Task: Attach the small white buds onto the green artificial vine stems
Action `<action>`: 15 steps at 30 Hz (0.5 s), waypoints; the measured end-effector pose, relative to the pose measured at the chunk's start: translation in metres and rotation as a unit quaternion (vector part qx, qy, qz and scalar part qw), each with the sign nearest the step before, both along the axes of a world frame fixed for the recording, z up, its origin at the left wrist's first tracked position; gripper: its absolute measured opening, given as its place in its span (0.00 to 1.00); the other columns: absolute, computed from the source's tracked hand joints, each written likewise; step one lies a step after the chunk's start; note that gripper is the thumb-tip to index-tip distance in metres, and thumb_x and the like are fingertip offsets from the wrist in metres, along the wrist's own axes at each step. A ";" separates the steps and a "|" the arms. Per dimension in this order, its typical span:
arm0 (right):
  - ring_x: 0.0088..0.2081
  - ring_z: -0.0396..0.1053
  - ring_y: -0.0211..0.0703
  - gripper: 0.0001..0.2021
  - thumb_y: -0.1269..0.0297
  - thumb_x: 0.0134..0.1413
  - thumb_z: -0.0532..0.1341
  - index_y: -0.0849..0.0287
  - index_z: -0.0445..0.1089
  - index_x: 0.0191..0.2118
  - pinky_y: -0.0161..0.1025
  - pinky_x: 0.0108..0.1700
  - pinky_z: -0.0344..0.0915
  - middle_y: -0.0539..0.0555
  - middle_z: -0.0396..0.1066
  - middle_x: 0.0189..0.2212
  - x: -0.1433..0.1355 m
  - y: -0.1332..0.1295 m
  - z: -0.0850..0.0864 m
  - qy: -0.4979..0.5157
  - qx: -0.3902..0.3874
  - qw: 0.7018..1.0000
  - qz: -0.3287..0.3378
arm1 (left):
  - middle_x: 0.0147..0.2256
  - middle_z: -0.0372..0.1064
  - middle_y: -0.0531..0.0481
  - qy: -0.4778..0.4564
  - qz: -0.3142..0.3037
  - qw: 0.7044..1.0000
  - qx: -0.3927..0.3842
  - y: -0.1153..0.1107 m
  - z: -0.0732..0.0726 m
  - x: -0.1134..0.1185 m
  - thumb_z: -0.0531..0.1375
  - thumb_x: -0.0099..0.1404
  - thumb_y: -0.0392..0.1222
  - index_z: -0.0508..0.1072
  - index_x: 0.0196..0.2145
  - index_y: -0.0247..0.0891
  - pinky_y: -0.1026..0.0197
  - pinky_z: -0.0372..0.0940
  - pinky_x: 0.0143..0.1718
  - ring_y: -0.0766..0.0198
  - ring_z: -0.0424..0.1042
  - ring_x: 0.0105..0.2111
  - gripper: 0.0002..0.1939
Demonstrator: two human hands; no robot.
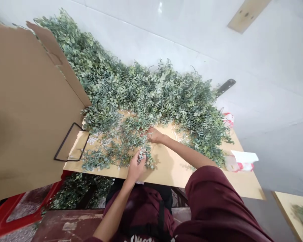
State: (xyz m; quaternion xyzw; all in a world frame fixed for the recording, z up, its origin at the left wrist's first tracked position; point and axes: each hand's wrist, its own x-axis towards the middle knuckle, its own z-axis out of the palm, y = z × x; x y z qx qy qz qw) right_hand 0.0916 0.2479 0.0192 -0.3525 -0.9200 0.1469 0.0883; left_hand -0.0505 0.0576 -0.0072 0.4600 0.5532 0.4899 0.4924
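Observation:
Small-leaved artificial sprigs (127,136) lie loose on a pale wooden board in front of me. My left hand (137,165) is closed, with thumb and fingers pinching a green leaf sprig (142,154) near the board's front edge. Slightly farther off and to the right, my right hand (154,135) reaches leftward into the same loose greenery. Leaves cover its fingertips, so its grip cannot be made out. Behind both hands rises a large heap of artificial greenery (151,89), spread along the wall.
A big cardboard box (32,111) stands at the left, beside a black wire frame (65,143). White bits (92,139) are scattered over the wooden board (170,171). A dark handle (226,88) sticks out behind the heap. Red-and-white wrappers (242,165) lie at right; a red stool (32,215) is below.

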 end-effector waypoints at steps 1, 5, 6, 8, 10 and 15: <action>0.54 0.68 0.53 0.16 0.56 0.62 0.56 0.60 0.75 0.45 0.50 0.60 0.61 0.62 0.75 0.49 0.009 -0.005 0.003 -0.022 0.004 0.999 0.029 | 0.45 0.75 0.41 -0.002 0.002 1.000 0.000 0.000 -0.001 0.000 0.57 0.66 0.51 0.72 0.50 0.34 0.56 0.66 0.50 0.54 0.74 0.46 0.22; 0.69 0.46 0.53 0.25 0.56 0.67 0.48 0.63 0.62 0.62 0.53 0.68 0.47 0.62 0.55 0.66 0.055 -0.031 0.015 -0.082 0.025 0.994 0.061 | 0.47 0.74 0.41 -0.007 0.003 1.000 0.000 0.000 -0.002 0.000 0.56 0.66 0.51 0.71 0.51 0.34 0.55 0.65 0.52 0.54 0.73 0.48 0.22; 0.70 0.42 0.52 0.26 0.56 0.67 0.48 0.63 0.58 0.65 0.53 0.69 0.46 0.61 0.51 0.68 0.067 -0.040 0.017 -0.093 0.024 0.994 0.046 | 0.47 0.74 0.41 -0.008 0.003 1.000 0.001 0.000 -0.002 0.000 0.56 0.66 0.51 0.71 0.51 0.34 0.55 0.65 0.52 0.54 0.73 0.48 0.22; 0.71 0.39 0.52 0.27 0.55 0.68 0.47 0.60 0.54 0.67 0.52 0.69 0.44 0.58 0.48 0.69 0.087 -0.058 0.019 -0.112 0.017 0.993 0.017 | 0.46 0.74 0.41 -0.010 0.003 1.000 0.002 0.000 0.000 0.000 0.56 0.66 0.52 0.71 0.51 0.35 0.55 0.66 0.51 0.54 0.73 0.47 0.22; 0.71 0.38 0.53 0.26 0.55 0.68 0.47 0.56 0.54 0.68 0.53 0.69 0.43 0.56 0.46 0.70 0.103 -0.077 0.019 -0.120 0.014 0.993 -0.005 | 0.45 0.75 0.42 -0.014 0.002 1.000 0.000 -0.001 0.001 0.000 0.56 0.66 0.52 0.71 0.51 0.35 0.56 0.67 0.49 0.54 0.74 0.46 0.22; 0.72 0.29 0.53 0.28 0.54 0.68 0.44 0.56 0.46 0.70 0.57 0.69 0.41 0.56 0.37 0.71 0.123 -0.110 0.014 -0.076 0.041 0.984 -0.154 | 0.45 0.75 0.42 -0.005 0.007 1.000 -0.001 -0.001 0.001 -0.001 0.57 0.65 0.53 0.71 0.52 0.35 0.57 0.66 0.48 0.54 0.74 0.45 0.23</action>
